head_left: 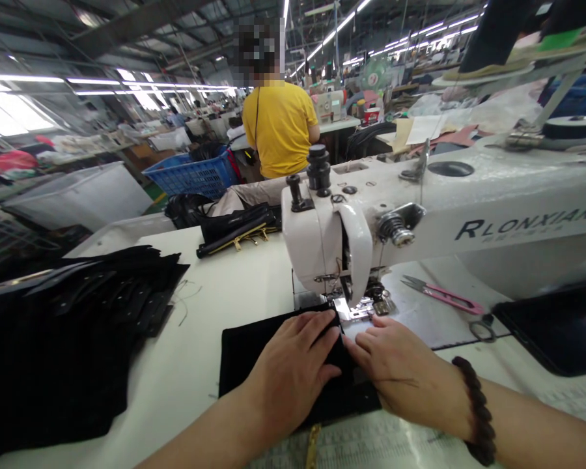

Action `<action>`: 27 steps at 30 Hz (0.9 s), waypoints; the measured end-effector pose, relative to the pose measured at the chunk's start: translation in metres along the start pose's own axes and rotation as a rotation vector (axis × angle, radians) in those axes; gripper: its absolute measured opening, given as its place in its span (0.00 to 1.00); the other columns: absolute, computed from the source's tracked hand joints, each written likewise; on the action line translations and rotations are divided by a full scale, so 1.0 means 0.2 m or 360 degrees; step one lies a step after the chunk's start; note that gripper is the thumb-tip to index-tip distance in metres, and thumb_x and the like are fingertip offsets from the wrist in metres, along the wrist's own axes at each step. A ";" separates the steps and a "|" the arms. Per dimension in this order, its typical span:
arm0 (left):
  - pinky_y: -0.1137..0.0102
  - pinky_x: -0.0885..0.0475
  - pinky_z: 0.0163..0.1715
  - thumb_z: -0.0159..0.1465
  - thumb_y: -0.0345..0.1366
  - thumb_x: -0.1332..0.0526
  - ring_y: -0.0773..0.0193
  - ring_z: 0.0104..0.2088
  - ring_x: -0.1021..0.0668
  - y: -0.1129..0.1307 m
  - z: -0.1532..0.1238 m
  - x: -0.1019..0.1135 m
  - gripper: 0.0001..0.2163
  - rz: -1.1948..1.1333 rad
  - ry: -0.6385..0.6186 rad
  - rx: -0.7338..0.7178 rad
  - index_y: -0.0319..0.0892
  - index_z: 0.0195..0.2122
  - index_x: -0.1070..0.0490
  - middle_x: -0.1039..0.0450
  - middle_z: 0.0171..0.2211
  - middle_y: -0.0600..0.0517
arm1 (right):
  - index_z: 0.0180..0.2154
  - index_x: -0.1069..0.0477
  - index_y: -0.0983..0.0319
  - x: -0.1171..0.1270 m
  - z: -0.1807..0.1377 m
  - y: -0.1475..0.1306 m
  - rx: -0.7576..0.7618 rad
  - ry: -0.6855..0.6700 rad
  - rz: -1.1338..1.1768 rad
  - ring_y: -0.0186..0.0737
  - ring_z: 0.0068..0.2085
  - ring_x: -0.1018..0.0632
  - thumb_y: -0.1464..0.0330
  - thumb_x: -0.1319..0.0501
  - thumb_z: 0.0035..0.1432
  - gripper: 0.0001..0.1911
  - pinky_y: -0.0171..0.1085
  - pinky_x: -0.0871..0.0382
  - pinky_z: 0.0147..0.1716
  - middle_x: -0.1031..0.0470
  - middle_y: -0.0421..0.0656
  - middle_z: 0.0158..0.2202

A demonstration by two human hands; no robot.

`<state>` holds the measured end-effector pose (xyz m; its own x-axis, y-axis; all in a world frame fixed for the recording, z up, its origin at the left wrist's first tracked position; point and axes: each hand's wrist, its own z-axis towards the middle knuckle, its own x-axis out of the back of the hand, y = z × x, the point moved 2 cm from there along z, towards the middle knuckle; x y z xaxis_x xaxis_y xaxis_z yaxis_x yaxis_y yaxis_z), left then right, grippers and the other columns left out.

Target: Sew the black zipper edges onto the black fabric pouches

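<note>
A black fabric piece [244, 355] lies flat on the white sewing table [200, 339], its far edge at the presser foot [359, 306] of a white sewing machine [420, 215]. My left hand [293, 371] rests flat on the fabric, fingers stretched toward the foot. My right hand [400, 365], with a dark bead bracelet on the wrist, lies beside it, its fingers pressed together on the fabric's edge just in front of the needle.
A pile of black cut pieces [78, 326] fills the table's left side. Black zippered pieces [237, 231] lie behind the machine head. Pink thread snips [442, 296] rest right of the needle. A person in a yellow shirt [278, 127] sits ahead beside a blue basket [193, 172].
</note>
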<state>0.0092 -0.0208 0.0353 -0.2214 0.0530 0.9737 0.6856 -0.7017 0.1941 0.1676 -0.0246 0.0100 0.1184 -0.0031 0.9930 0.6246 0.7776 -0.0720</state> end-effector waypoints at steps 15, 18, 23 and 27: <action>0.63 0.34 0.49 0.61 0.38 0.44 0.59 0.49 0.31 0.02 0.00 -0.08 0.17 0.0158 -0.0009 -0.0030 0.35 0.48 0.35 0.34 0.50 0.46 | 0.45 0.38 0.72 -0.02 -0.01 0.01 -0.0020 -0.0105 0.0209 0.38 0.25 0.35 0.76 0.51 0.47 0.21 0.41 0.47 0.30 0.31 0.43 0.27; 0.64 0.35 0.49 0.61 0.38 0.44 0.60 0.49 0.31 0.00 0.00 -0.07 0.16 0.0141 0.0013 -0.0073 0.35 0.48 0.35 0.33 0.50 0.46 | 0.45 0.37 0.69 0.02 -0.02 0.02 -0.0076 -0.0118 0.0277 0.38 0.25 0.34 0.77 0.51 0.49 0.19 0.41 0.44 0.31 0.31 0.42 0.26; 0.65 0.35 0.51 0.65 0.36 0.51 0.62 0.52 0.33 -0.01 -0.07 -0.03 0.14 0.0008 0.0068 -0.0093 0.36 0.47 0.33 0.34 0.51 0.47 | 0.40 0.34 0.60 0.22 -0.09 0.01 -0.0061 -0.0092 0.0549 0.37 0.35 0.29 0.77 0.48 0.50 0.14 0.36 0.38 0.35 0.30 0.42 0.34; 0.65 0.33 0.49 0.65 0.35 0.51 0.61 0.51 0.32 0.01 -0.12 -0.02 0.14 -0.0109 0.0059 0.0003 0.35 0.47 0.33 0.34 0.50 0.46 | 0.42 0.37 0.64 0.24 -0.12 -0.06 0.0142 0.0174 0.0227 0.40 0.35 0.28 0.74 0.47 0.53 0.13 0.38 0.35 0.36 0.29 0.46 0.38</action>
<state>-0.0049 -0.0400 0.0300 -0.2935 0.0743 0.9531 0.6692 -0.6960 0.2603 0.1854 -0.0489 0.0566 0.2870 0.0467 0.9568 0.5251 0.8277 -0.1979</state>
